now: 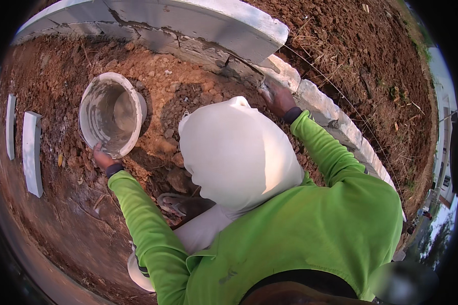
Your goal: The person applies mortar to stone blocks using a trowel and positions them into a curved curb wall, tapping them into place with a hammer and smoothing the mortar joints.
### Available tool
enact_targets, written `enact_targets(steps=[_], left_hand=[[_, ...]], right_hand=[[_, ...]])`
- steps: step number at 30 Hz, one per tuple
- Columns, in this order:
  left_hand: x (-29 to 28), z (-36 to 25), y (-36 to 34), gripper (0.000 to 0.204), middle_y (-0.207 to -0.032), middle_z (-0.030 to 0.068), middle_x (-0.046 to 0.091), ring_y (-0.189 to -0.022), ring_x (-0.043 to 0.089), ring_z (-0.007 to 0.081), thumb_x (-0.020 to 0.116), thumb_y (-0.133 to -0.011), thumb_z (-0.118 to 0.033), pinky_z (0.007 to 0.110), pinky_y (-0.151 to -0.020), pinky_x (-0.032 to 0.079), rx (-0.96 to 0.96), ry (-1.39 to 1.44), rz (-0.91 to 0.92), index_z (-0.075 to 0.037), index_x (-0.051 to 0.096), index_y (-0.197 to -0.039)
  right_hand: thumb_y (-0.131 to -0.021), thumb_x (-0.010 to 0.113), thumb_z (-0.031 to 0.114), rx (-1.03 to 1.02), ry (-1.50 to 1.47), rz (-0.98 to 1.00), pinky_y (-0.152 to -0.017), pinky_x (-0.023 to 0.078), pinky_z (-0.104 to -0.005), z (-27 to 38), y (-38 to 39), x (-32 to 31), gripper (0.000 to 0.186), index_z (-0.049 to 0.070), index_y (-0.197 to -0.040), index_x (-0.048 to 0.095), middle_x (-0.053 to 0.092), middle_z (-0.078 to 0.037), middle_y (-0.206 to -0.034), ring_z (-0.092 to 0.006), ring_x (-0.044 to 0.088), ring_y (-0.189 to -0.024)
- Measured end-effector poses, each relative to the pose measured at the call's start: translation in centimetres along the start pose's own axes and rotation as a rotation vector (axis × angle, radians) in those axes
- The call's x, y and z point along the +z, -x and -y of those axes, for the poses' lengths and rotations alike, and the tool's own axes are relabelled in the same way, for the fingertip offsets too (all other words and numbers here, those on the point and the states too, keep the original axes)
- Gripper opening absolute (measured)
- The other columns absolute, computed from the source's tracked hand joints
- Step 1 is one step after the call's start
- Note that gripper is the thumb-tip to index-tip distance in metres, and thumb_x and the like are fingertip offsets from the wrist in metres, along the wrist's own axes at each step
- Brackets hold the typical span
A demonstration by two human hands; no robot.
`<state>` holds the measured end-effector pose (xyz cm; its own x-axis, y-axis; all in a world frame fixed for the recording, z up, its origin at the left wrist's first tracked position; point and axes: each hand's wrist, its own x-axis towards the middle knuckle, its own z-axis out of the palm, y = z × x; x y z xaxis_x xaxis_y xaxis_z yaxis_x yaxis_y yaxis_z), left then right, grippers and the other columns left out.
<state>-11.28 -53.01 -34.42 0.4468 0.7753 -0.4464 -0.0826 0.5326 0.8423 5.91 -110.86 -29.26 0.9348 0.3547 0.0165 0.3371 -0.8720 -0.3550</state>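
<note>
My left hand grips the near rim of a pale bucket, which tilts on the soil with its mouth toward me. Grey mortar-like residue coats its inside. At the low block wall, my right hand is closed near the joint beside a raised block. Something small and grey shows at its fingertips, too little to name. Between my green-sleeved arms, a large rounded white shape covers part of the ground; I cannot tell what it is. A foot in a sandal shows beside it.
A taller row of grey blocks stands on the wall at the far side. String runs along the wall's outer side, over brown soil. Loose clods lie near the bucket. Two pale slabs rest at left.
</note>
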Motion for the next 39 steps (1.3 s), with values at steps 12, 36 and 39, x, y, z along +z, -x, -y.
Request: enact_targets(steps=[12,36,39], left_hand=[[0.8,-0.3,0.4,0.041,-0.119,0.0148,0.066,-0.104,0.066,0.0342,0.054,-0.087,-0.013,0.048,-0.096,0.053,-0.032,-0.009,0.049,0.001,0.058,-0.125],[0.9,-0.9,3.0,0.038,-0.121,0.0117,0.064,-0.107,0.064,0.0314,0.059,-0.092,-0.016,0.048,-0.095,0.052,-0.088,-0.017,0.066,-0.002,0.057,-0.127],[2.8,-1.5,2.8,0.038,-0.118,0.0120,0.066,-0.104,0.065,0.0307,0.060,-0.091,-0.017,0.045,-0.093,0.053,-0.041,-0.006,0.166,0.000,0.057,-0.125]], right_hand=[[-0.102,0.050,0.044,-0.038,0.149,0.192,-0.073,0.053,-0.0561,-5.3,-3.1,-3.6,0.043,0.006,-0.119,0.062,0.067,-0.030,-0.080,-0.0483,0.067,-0.078],[-0.101,0.051,0.041,0.036,0.028,0.093,-0.065,0.053,-0.0548,-4.4,3.5,-4.7,0.044,0.009,-0.130,0.054,0.067,-0.027,-0.076,-0.0474,0.066,-0.071],[-0.101,0.051,0.042,-0.022,0.100,0.106,-0.069,0.052,-0.0562,-3.2,-0.2,-0.9,0.045,0.009,-0.132,0.054,0.067,-0.026,-0.078,-0.0472,0.066,-0.075]])
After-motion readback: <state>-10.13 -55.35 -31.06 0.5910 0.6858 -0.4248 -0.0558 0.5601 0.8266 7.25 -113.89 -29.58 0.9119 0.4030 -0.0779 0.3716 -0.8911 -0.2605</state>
